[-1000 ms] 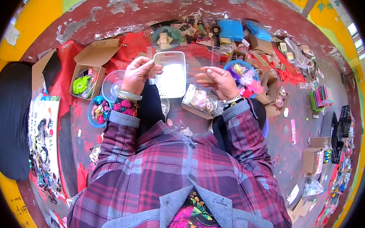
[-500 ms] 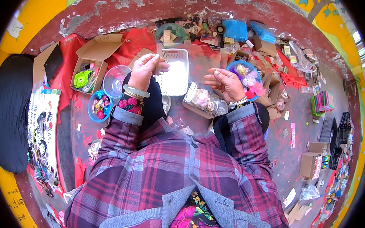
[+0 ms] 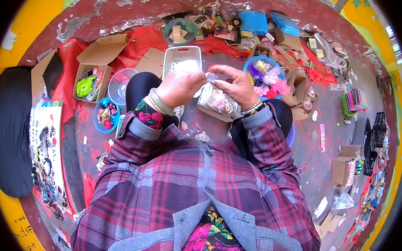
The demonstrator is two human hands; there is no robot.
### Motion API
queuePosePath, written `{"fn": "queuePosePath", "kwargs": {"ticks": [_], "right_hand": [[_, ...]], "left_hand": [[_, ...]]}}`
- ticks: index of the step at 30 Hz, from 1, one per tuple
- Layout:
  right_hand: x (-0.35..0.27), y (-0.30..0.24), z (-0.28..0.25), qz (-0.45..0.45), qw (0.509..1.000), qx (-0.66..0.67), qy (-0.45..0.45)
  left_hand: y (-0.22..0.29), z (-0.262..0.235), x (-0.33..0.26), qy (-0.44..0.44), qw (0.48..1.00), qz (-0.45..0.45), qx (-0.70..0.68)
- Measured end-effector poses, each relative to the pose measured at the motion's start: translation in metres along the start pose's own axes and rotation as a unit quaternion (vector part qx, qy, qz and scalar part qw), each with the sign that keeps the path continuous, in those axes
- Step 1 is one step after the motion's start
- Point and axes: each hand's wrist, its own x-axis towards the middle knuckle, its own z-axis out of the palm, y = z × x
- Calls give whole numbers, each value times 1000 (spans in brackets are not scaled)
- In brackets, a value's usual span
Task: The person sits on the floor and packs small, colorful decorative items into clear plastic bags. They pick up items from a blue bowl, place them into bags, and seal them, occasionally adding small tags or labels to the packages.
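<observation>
My left hand (image 3: 182, 87) is closed in a pinch, its fingertips just in front of the white plastic basket (image 3: 166, 63). Close beside it, my right hand (image 3: 237, 86) curls thumb and forefinger toward the left fingertips. Between the two hands shows a small see-through bit (image 3: 211, 76), perhaps clear plastic; its kind is too faint to tell. Below the right hand, a carton of clear-bagged pale pieces (image 3: 219, 101) sits between my knees. The basket holds something white and bright.
At right stands a blue basin (image 3: 279, 92) of fluffy coloured pieces. On the left are a blue tub (image 3: 105, 127) of shiny balls, a clear bowl (image 3: 116, 91) and an open cardboard box (image 3: 81, 82). A green-tinted bowl (image 3: 191, 27) with small blocks lies beyond the basket.
My hands have come together from well apart, the left moving right and down, the right moving left. A clear sheet that spread between and beyond them no longer shows spread out.
</observation>
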Motion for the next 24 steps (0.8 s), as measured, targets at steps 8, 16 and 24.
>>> {"fn": "queuePosePath", "kwargs": {"ticks": [8, 16, 24], "right_hand": [[-1, 9, -15, 91, 992, 72, 45], [-1, 6, -13, 120, 973, 192, 45], [-3, 8, -9, 144, 986, 82, 10]], "left_hand": [[-23, 19, -1, 47, 982, -112, -145], [-24, 21, 0, 70, 778, -272, -561], [-23, 27, 0, 68, 782, -241, -570]]}}
